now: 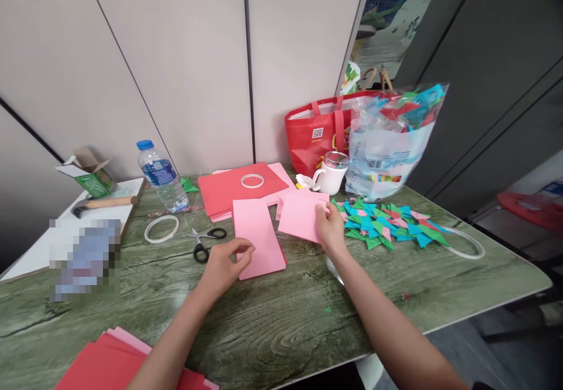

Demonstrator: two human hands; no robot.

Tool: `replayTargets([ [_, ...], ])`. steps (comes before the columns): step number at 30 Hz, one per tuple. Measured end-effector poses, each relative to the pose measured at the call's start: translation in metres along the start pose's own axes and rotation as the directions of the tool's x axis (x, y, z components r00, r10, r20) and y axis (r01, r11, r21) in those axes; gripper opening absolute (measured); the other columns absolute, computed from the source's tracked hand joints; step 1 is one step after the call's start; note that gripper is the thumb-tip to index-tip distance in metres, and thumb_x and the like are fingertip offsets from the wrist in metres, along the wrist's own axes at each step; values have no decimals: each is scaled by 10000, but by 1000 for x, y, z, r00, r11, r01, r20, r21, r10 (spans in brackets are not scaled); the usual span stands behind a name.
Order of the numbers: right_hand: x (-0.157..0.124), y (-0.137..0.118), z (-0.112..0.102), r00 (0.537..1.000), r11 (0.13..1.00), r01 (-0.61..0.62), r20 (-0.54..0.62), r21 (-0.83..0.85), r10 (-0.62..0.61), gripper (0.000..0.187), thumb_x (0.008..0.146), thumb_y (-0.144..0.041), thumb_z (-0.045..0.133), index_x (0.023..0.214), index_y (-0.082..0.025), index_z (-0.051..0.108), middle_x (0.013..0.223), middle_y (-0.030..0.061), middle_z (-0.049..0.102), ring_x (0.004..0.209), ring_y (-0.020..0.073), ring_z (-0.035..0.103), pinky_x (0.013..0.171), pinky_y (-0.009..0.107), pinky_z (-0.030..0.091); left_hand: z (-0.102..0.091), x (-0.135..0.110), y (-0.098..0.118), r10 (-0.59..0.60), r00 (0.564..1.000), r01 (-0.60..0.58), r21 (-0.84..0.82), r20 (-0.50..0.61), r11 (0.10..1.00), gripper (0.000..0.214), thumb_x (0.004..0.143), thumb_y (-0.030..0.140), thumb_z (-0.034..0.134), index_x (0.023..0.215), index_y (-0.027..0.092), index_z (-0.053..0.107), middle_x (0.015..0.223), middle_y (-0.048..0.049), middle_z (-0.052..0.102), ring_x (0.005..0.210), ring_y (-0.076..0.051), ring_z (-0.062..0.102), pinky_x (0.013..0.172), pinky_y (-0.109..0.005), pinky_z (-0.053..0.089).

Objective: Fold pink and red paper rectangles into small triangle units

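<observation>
My right hand point(331, 229) grips the right edge of a squarish piece of pink paper point(299, 217), thumb on top, above the table. More pink pieces show just behind it. Over the lower left part of a stack of pink paper strips point(260, 226) is my left hand point(226, 261). Its fingers are loosely curled, with a small gap between thumb and forefinger and nothing visible in them. A red edge shows beneath that stack. Black-handled scissors point(206, 242) lie partly open left of the stack.
Behind are red sheets point(220, 190) with a tape roll point(252, 181), a white mug point(333, 173) and a red bag point(303, 138). Folded paper pieces point(378, 223) lie right. Leftward are another tape roll point(162, 229), a bottle point(160, 176) and a hammer point(105, 203); red paper point(103, 363) lies in front.
</observation>
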State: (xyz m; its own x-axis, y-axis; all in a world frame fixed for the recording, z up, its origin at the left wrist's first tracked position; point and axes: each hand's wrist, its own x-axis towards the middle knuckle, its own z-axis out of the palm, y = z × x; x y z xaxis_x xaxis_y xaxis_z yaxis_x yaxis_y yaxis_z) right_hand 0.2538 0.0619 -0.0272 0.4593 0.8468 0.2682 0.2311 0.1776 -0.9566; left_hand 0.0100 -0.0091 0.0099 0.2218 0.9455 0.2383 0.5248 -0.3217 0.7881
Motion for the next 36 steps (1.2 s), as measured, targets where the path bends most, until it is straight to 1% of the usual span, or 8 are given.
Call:
replayTargets([
  [6, 4, 8, 2, 980, 981, -110, -147, 161, 134, 665, 768, -472, 453, 1292, -127, 233, 1102, 154, 528, 960, 219, 553, 776, 362, 467, 5, -4, -5, 134, 963, -193, 250, 234, 949, 654, 558, 393, 736, 1151, 220, 520, 1233, -97, 532, 1207, -279, 388, 991, -461, 312],
  [11, 0, 2, -2, 960, 990, 127, -244, -63, -139, 668, 756, -440, 506, 1292, -100, 300, 1341, 193, 329, 1242, 264, 321, 1004, 447, 280, 8, -5, -8, 116, 947, -204, 282, 299, 937, 531, 609, 302, 723, 1101, 205, 547, 1174, -101, 567, 1149, -259, 450, 971, -431, 344],
  [16, -23, -22, 6, 953, 973, 216, 198, 78, -228, 368, 797, -380, 482, 1084, -165, 563, 1103, 110, 597, 1027, 223, 542, 890, 398, 418, 8, -4, -14, 99, 953, -173, 246, 286, 954, 431, 645, 340, 691, 1038, 195, 586, 1150, -100, 592, 1141, -248, 466, 973, -411, 335],
  [20, -48, -35, 14, 614, 980, 154, 766, 122, -192, 255, 743, -368, 576, 891, -184, 673, 874, 51, 688, 812, 190, 613, 740, 309, 472, 7, -2, -11, 63, 953, -124, 192, 297, 973, 224, 788, 317, 529, 947, 204, 638, 1070, -72, 644, 1124, -225, 492, 932, -357, 370],
  [23, -57, -35, 17, 465, 973, 205, 865, 102, -188, 271, 701, -375, 629, 885, -183, 683, 808, 34, 691, 711, 170, 594, 641, 265, 454, 8, 0, -7, 38, 969, -83, 175, 246, 981, 258, 834, 275, 429, 803, 189, 670, 908, -72, 692, 957, -219, 596, 816, -319, 435],
  [27, -56, -27, 19, 527, 979, 186, 832, 88, -175, 264, 791, -365, 518, 788, -158, 683, 707, 30, 661, 597, 138, 539, 535, 235, 402, 9, -1, 0, 65, 996, -58, 104, -63, 993, 160, 761, 282, 535, 725, 188, 659, 875, -71, 692, 849, -214, 616, 804, -325, 436],
  [31, -53, -23, 22, 590, 986, 145, 793, 78, -149, 261, 778, -360, 529, 716, -146, 664, 670, 27, 633, 592, 137, 525, 527, 235, 389, 3, -1, 3, -49, 882, 49, -13, -469, 999, 169, 762, 332, 529, 789, 192, 620, 858, -50, 657, 784, -181, 590, 747, -300, 445],
  [36, -53, -32, 18, 630, 986, 41, 762, 164, -153, 253, 761, -371, 544, 729, -146, 654, 723, 33, 630, 651, 141, 531, 585, 245, 409, 1, 5, -5, -460, 781, 260, -449, -423, 855, 292, 731, 439, 528, 817, 160, 520, 541, 37, 506, 428, -122, 515, 431, -236, 421],
])
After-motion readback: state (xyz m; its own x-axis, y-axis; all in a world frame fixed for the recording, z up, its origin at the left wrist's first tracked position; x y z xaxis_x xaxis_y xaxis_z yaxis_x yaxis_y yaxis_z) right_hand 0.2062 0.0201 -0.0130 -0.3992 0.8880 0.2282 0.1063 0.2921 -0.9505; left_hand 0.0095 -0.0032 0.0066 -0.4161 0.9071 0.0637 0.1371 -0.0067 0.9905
